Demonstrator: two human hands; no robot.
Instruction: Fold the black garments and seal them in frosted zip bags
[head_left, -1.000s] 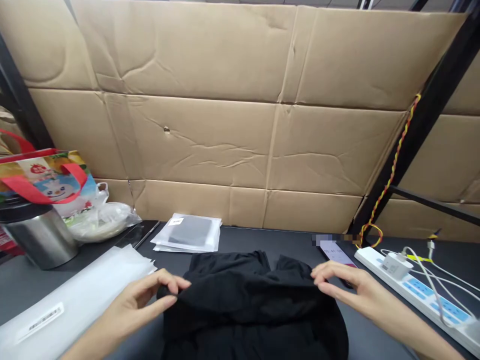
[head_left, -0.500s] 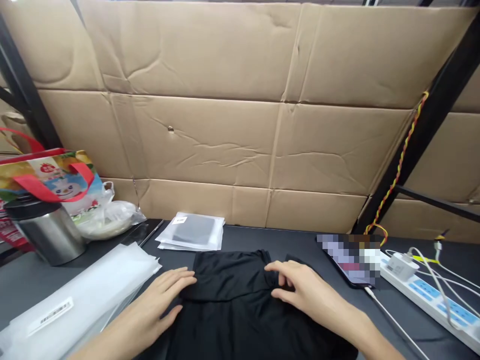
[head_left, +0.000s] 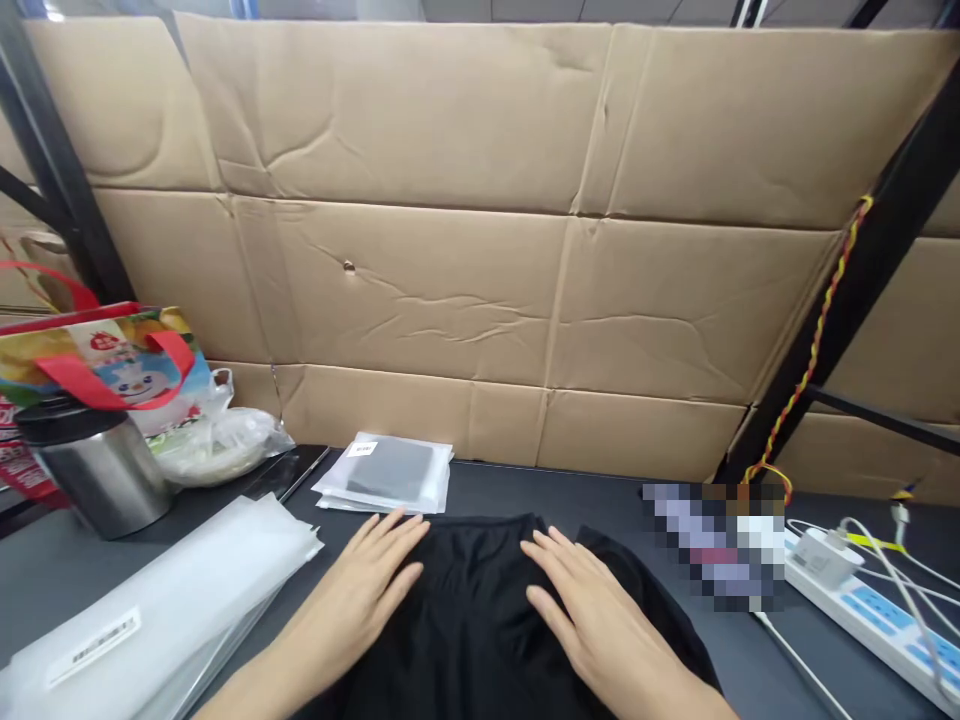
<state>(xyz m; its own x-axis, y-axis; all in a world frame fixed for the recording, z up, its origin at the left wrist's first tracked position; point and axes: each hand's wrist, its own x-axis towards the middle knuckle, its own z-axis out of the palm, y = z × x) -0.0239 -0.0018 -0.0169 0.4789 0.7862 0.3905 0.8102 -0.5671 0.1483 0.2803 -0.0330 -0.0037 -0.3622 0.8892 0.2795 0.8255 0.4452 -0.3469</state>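
Left hand: flat, palm down on the left side of the black garment, fingers spread wide. No pinch, no grip, just resting on the cloth.

Right hand: same deal on the right side, open and flat with the fingers fanned out. There's a strip of black cloth showing between the two hands.

Black garment: lying folded on the surface right in front of the person, running off the bottom of the shot. Can't tell what kind of garment it is from this view.

Surface: dark grey, and it carries everything here.

Plastic sleeves: a translucent white stack just left of the left hand, with a barcode label on top.

Sealed packet: something dark in a clear bag, just past the garment, with a small white label.

Steel flask: far left, black lid, right by a colourful tote bag with red handles.

Phone: pixelated out, right of the garment, near a white power strip.

Cardboard wall: big flattened sheets across the back, with a black metal frame on the right.
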